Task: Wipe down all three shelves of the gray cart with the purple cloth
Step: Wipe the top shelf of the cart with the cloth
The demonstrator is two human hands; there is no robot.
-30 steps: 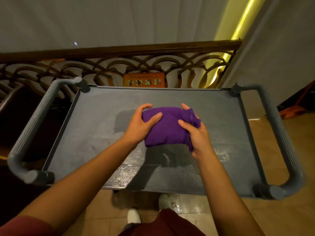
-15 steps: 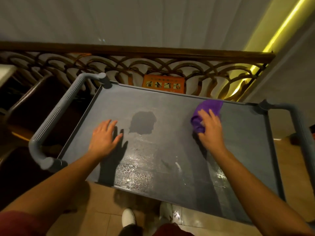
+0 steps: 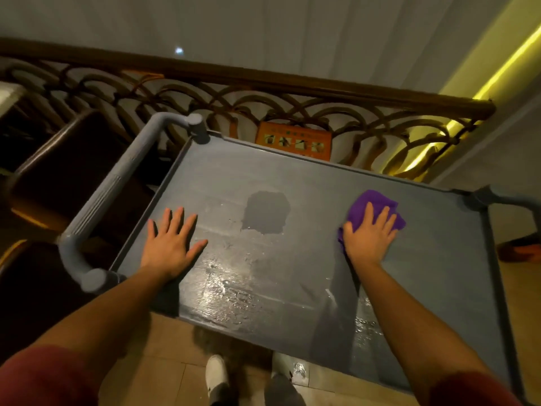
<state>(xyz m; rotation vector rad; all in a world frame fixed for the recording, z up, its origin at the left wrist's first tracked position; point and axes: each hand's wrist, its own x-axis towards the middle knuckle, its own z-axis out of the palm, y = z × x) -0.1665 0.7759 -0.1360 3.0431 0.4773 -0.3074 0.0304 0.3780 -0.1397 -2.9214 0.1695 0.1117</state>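
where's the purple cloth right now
In the head view, the purple cloth lies under the right hand on the cart's top shelf, near its far right corner.

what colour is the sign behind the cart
Orange, with a row of small pictures; the sign shows in the head view.

Only sign: orange rectangular placard [image 3: 293, 141] w/ four small pictograms, on ornate railing behind cart, upper centre of frame; its text too blurred to read.
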